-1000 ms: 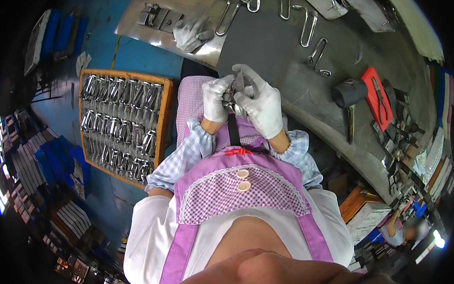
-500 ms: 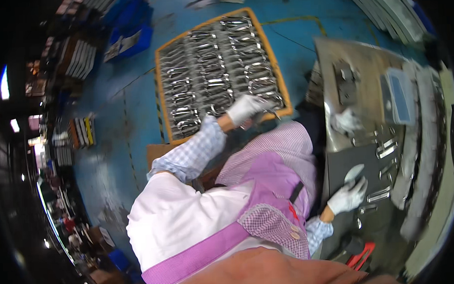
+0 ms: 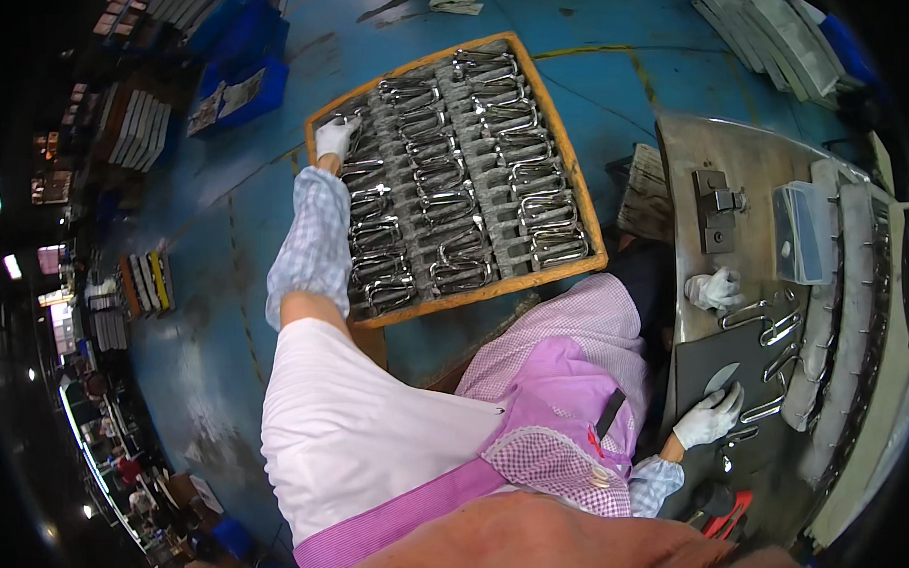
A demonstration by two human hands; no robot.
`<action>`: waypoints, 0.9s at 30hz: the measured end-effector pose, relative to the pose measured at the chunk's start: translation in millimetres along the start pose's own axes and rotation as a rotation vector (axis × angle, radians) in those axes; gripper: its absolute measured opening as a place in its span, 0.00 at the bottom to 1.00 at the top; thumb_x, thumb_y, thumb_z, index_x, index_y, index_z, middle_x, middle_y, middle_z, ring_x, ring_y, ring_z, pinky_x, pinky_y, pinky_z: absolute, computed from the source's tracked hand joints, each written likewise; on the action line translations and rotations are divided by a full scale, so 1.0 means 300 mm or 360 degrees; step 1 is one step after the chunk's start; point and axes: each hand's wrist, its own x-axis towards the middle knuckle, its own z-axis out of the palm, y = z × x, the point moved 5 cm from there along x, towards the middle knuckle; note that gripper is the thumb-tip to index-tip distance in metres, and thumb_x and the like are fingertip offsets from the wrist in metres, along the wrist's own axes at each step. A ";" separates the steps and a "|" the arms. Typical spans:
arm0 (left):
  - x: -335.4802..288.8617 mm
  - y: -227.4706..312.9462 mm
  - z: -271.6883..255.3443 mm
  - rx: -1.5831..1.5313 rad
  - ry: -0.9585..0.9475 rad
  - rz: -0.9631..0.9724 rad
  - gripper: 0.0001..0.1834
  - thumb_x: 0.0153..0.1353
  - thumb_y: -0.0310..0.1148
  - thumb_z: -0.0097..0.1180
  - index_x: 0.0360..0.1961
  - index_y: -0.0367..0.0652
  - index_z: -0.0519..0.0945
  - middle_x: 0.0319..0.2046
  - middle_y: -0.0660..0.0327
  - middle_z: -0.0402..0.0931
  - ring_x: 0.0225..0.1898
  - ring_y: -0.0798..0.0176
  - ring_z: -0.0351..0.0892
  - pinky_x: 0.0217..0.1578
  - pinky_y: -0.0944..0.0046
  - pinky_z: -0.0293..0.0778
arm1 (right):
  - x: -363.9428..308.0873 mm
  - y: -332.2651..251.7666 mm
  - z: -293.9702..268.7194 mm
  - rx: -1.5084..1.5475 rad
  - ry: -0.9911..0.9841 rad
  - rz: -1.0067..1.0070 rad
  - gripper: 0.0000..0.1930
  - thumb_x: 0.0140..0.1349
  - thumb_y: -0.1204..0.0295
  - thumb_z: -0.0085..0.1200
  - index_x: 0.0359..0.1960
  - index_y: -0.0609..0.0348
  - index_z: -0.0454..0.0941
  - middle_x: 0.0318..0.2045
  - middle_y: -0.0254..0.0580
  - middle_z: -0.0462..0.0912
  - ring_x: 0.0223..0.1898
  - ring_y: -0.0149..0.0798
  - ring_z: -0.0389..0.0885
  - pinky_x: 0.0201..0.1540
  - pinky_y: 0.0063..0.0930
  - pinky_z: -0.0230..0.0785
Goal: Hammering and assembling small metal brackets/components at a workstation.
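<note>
From the head view, the left hand, gloved, reaches far out to the wooden tray on the floor, fingers closing on a metal clip; rigid, probably slick, best taken by its loop. The right hand rests flat and open on the steel bench.

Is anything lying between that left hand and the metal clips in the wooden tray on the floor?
Nothing visible does. The left hand is already at the far corner of the wooden tray, right on the metal clips there.
</note>
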 end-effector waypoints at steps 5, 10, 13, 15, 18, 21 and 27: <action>-0.076 -0.017 0.063 -0.0063 0.0048 0.0162 0.27 0.54 0.54 0.65 0.40 0.37 0.86 0.36 0.47 0.85 0.40 0.51 0.85 0.43 0.59 0.76 | -0.006 -0.010 -0.007 0.0009 0.0040 -0.0011 0.16 0.72 0.62 0.44 0.55 0.52 0.78 0.54 0.42 0.79 0.50 0.50 0.80 0.49 0.45 0.71; -0.170 -0.161 0.155 0.0480 -0.0061 -0.0090 0.27 0.50 0.54 0.61 0.40 0.41 0.86 0.41 0.42 0.82 0.47 0.41 0.81 0.50 0.49 0.75 | -0.004 -0.020 0.008 -0.0001 0.0018 -0.0013 0.16 0.73 0.62 0.43 0.54 0.52 0.78 0.54 0.43 0.79 0.50 0.50 0.80 0.50 0.45 0.71; -0.240 -0.209 0.145 0.0533 -0.0178 -0.0282 0.28 0.54 0.53 0.58 0.46 0.40 0.83 0.45 0.41 0.81 0.50 0.42 0.80 0.52 0.49 0.74 | 0.006 -0.016 0.012 0.0020 -0.0002 0.0001 0.16 0.73 0.62 0.43 0.54 0.52 0.78 0.54 0.43 0.79 0.51 0.50 0.79 0.50 0.45 0.71; -0.301 -0.150 0.130 0.0352 -0.0025 -0.0193 0.32 0.56 0.54 0.56 0.53 0.40 0.81 0.48 0.41 0.80 0.52 0.42 0.79 0.54 0.49 0.72 | 0.003 0.004 -0.001 0.0058 -0.0030 0.0036 0.15 0.71 0.65 0.46 0.55 0.54 0.78 0.54 0.45 0.79 0.52 0.51 0.79 0.52 0.45 0.71; -0.456 0.101 0.172 -0.0144 0.0300 0.0007 0.26 0.62 0.51 0.55 0.52 0.43 0.81 0.48 0.45 0.81 0.50 0.43 0.80 0.52 0.50 0.73 | -0.047 0.109 -0.078 0.0342 -0.0052 -0.0025 0.15 0.69 0.70 0.48 0.55 0.56 0.78 0.56 0.47 0.78 0.53 0.54 0.78 0.54 0.46 0.69; -0.684 0.295 0.196 -0.0124 0.0282 0.0226 0.23 0.63 0.46 0.57 0.54 0.43 0.81 0.47 0.48 0.82 0.49 0.47 0.82 0.52 0.57 0.74 | 0.036 0.174 -0.277 -0.0009 0.0178 0.0126 0.14 0.63 0.74 0.54 0.49 0.62 0.80 0.51 0.51 0.82 0.47 0.55 0.81 0.51 0.45 0.73; -1.198 0.849 0.405 -0.1101 -0.0619 0.0545 0.12 0.68 0.28 0.54 0.49 0.37 0.83 0.42 0.56 0.84 0.42 0.66 0.82 0.47 0.67 0.75 | -0.093 0.427 -0.052 0.0223 -0.0174 0.0520 0.16 0.62 0.62 0.57 0.52 0.46 0.81 0.44 0.49 0.83 0.45 0.52 0.83 0.49 0.43 0.74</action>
